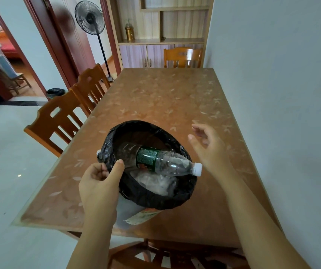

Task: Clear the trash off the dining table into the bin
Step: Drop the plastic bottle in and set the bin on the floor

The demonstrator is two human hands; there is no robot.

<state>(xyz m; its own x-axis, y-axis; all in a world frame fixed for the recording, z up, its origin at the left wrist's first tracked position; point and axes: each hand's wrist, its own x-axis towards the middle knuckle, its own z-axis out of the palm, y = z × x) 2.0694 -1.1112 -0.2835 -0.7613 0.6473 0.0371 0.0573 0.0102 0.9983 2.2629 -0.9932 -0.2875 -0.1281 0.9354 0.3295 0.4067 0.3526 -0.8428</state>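
Table looks cleared; the trash is now in the bin.

The dining table [155,98] shows no loose trash on its visible top; the bin [175,199], lined with a black bag, is held over its near edge; inside lie a plastic bottle [167,162], its cap over the rim, and crumpled clear plastic [155,183]; the left hand [99,183] pinches the rim; the right hand [208,148] hovers spread and empty; little seems left.

Person, head-camera view: two bare forearms entering from the lower edge, no sleeve, cuff, watch, ring or glove showing on either; left hand [99,183] and right hand [210,150] both uncovered, five fingers each, nails short and unpainted where they can be made out.
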